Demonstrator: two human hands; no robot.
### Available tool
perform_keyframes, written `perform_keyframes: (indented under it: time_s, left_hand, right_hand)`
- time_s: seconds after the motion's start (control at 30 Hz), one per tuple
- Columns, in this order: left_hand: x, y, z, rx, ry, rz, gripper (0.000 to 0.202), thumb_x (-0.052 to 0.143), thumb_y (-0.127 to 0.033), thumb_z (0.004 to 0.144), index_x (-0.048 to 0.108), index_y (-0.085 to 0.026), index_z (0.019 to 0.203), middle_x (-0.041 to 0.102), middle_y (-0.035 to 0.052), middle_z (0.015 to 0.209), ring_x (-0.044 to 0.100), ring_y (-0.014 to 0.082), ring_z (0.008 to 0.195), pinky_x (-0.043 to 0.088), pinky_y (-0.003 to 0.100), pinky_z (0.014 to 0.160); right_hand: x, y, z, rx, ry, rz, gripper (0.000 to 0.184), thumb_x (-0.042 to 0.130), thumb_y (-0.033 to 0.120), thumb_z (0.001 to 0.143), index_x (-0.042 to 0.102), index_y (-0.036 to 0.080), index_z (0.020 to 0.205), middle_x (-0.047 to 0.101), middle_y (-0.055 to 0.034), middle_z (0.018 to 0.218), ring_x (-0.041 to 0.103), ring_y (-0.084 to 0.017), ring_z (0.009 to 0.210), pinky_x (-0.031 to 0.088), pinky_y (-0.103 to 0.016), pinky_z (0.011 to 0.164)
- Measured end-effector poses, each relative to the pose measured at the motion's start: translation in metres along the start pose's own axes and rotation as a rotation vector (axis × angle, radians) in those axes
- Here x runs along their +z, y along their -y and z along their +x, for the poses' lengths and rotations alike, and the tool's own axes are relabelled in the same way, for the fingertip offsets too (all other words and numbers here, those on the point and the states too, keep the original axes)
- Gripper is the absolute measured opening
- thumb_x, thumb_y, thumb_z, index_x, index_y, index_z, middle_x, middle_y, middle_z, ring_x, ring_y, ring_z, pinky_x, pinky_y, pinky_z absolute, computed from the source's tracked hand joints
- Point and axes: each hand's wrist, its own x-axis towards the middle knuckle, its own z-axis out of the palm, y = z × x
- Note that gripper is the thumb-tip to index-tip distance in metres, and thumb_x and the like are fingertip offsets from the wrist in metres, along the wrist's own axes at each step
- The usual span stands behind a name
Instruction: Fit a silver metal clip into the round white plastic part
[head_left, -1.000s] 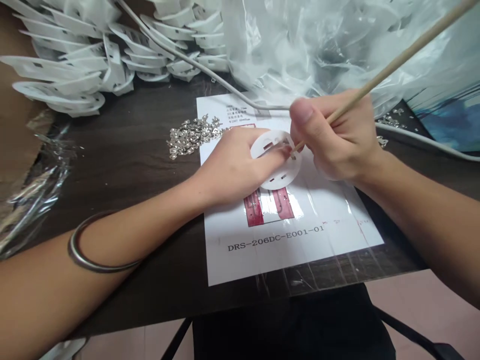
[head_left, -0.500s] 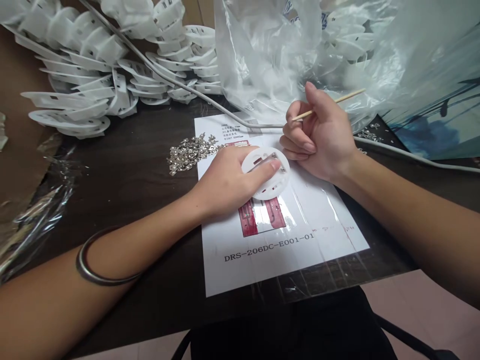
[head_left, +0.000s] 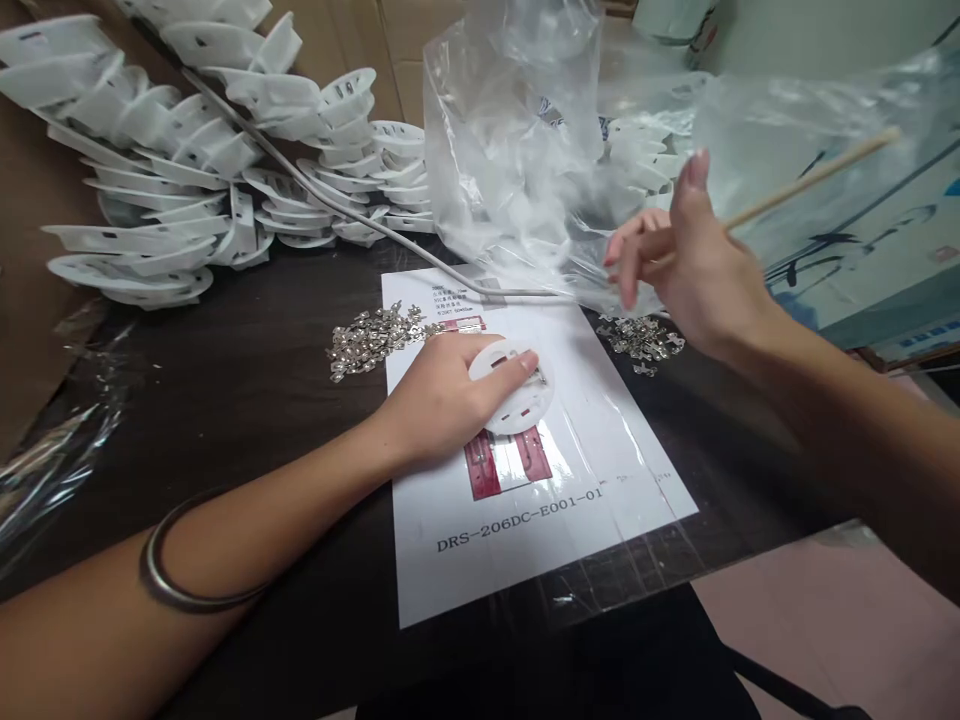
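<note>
My left hand (head_left: 450, 390) grips a round white plastic disc (head_left: 517, 410) with slots in it, the thumb pressed across its top face. Small metal pieces show on the disc by the thumb tip. Beneath it lies a printed sheet (head_left: 525, 550) with a red picture, under a clear film. Raised at the right, my right hand (head_left: 697, 250) holds a thin wooden stick (head_left: 817, 180) that points up and right; the hand is slightly blurred. Below that hand is a small pile of metal clips (head_left: 643, 338). Left of the sheet lies a larger pile of metal clips (head_left: 367, 342).
Stacks of white plastic discs (head_left: 157, 190) fill the back left. A grey cable (head_left: 337, 205) runs in front of them onto the sheet. A clear plastic bag (head_left: 510, 160) stands at the back middle. Crinkled clear wrap (head_left: 82, 430) lies at the left edge.
My right hand has moved right, away from the disc, with the stick in it, uncovering the right pile of clips. My left hand still holds the disc. The view has tilted up a little.
</note>
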Motion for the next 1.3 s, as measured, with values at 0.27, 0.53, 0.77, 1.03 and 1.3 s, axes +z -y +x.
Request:
perform_keyframes:
  time_s: [0.27, 0.53, 0.77, 1.03, 1.3]
  left_hand:
    - [-0.001, -0.002, 0.001, 0.002, 0.005, 0.029, 0.043, 0.053, -0.042, 0.088, 0.043, -0.016, 0.055, 0.046, -0.0032, 0.058, 0.042, 0.0081, 0.055, 0.033, 0.024, 0.055]
    - [0.000, -0.002, 0.003, 0.013, -0.015, 0.058, 0.043, 0.054, -0.042, 0.087, 0.043, -0.017, 0.054, 0.047, -0.0029, 0.057, 0.040, 0.0089, 0.053, 0.033, 0.025, 0.055]
    - [0.000, 0.000, 0.002, 0.027, -0.005, 0.009, 0.043, 0.054, -0.044, 0.088, 0.046, -0.016, 0.056, 0.049, -0.0020, 0.060, 0.044, 0.0095, 0.058, 0.035, 0.024, 0.057]
    - [-0.001, 0.002, 0.000, 0.015, 0.008, -0.036, 0.039, 0.054, -0.046, 0.088, 0.059, -0.015, 0.066, 0.060, 0.0002, 0.069, 0.052, 0.0106, 0.064, 0.040, 0.024, 0.062]
    - [0.000, 0.000, 0.002, 0.016, -0.026, -0.042, 0.037, 0.054, -0.043, 0.089, 0.053, -0.015, 0.063, 0.054, -0.0003, 0.066, 0.047, 0.0103, 0.062, 0.037, 0.026, 0.062]
  right_hand:
    - [-0.044, -0.013, -0.025, 0.155, 0.357, -0.691, 0.028, 0.053, 0.045, 0.086, 0.067, 0.020, 0.090, 0.059, -0.0023, 0.067, 0.048, -0.013, 0.060, 0.034, -0.032, 0.062]
    - [-0.021, -0.028, -0.018, 0.057, 0.223, -0.640, 0.019, 0.067, 0.039, 0.078, 0.070, 0.020, 0.074, 0.044, 0.0024, 0.048, 0.037, -0.009, 0.047, 0.027, -0.030, 0.054]
    - [-0.019, -0.015, -0.025, -0.110, 0.071, -0.394, 0.013, 0.071, 0.031, 0.076, 0.067, 0.022, 0.069, 0.048, 0.0016, 0.055, 0.036, -0.008, 0.048, 0.026, -0.029, 0.051]
    - [0.015, 0.029, -0.023, -0.114, 0.051, 0.035, 0.018, 0.076, 0.027, 0.072, 0.060, 0.020, 0.070, 0.063, -0.0052, 0.078, 0.061, -0.018, 0.078, 0.043, -0.027, 0.053]
    - [0.038, 0.008, -0.021, -0.008, 0.034, 0.278, 0.016, 0.078, 0.024, 0.069, 0.063, 0.018, 0.069, 0.064, -0.0011, 0.073, 0.060, -0.011, 0.070, 0.048, -0.025, 0.056]
